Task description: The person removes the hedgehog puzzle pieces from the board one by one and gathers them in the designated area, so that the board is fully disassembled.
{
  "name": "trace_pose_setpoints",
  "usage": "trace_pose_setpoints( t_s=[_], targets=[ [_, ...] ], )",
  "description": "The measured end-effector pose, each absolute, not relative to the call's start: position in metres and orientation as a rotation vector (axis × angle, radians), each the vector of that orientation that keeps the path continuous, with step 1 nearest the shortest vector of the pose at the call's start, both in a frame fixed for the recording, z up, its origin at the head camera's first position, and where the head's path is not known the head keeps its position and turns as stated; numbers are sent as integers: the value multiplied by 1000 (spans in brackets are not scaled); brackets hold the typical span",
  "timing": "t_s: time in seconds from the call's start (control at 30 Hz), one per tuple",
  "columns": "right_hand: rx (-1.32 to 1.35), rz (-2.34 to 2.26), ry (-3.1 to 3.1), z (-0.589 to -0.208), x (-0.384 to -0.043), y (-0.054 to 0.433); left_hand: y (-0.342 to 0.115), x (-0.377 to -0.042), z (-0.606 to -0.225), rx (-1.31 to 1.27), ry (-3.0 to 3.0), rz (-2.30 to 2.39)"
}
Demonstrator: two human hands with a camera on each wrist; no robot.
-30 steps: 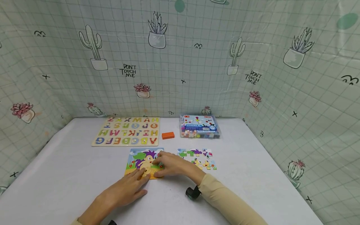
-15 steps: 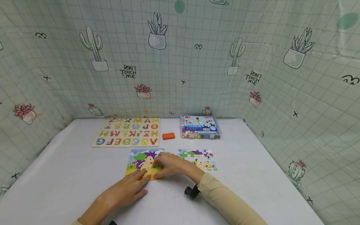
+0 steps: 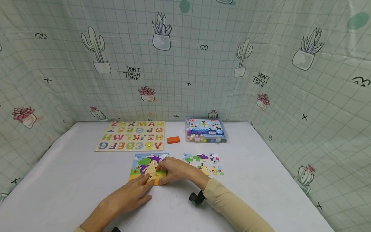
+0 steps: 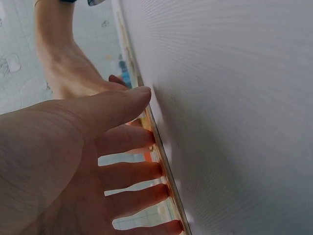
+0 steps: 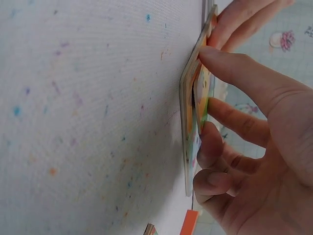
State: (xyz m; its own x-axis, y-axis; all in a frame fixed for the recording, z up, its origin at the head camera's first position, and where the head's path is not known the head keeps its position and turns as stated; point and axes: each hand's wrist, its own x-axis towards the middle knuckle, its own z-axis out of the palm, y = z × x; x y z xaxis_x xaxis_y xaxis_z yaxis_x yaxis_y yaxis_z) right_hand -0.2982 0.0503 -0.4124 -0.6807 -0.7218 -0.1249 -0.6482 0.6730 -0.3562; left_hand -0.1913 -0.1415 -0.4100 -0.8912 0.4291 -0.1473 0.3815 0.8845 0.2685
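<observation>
Stretched across the back and down both sides, beginning at the left edge: a curtain [image 3: 185,58] printed with a grid and potted cacti. Below it, a white-covered table [image 3: 72,183]. Left of centre at the back, lying flat, an alphabet board [image 3: 130,136] with coloured letters in four rows. Nearer the front, a left hand [image 3: 131,193], palm down, with fingers straight and spread, grasping nothing, just touching the near edge of a puzzle board [image 3: 145,162] with the tips. Flat on the table, just in front of the alphabet board: that same puzzle board, pictured with a purple-spined animal, a green leaf and red flowers. Over its right part, a right hand [image 3: 176,169] with bent fingers and thumb, pinching a puzzle piece [image 5: 204,85]; in the right wrist view, tilted, with one edge raised off the board. Beyond, near the alphabet board's right corner, an orange block [image 3: 173,140]. Farther right, loose pieces [image 3: 203,157] in two rows, partly hidden by the right forearm. At the right wrist, a small black device [image 3: 195,198] and a beige sleeve [image 3: 237,206]. Behind the loose pieces, a clear case [image 3: 206,130] filled with small coloured parts.
</observation>
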Motion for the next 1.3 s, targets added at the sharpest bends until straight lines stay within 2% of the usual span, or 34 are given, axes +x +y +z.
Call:
trace_pose_setpoints(
  t_s=[0.83, 1.03, 1.3],
  targets=[
    [-1205, -447, 2577, -410, -303, 64, -140, -189, -410, 581, 2841, 356],
    [-1201, -559, 2581, -405, -298, 100, -140, -189, -413, 577, 2855, 351],
    [-1059, -664, 2592, -397, -292, 177, -143, -189, -412, 615, 2889, 351]
  ],
)
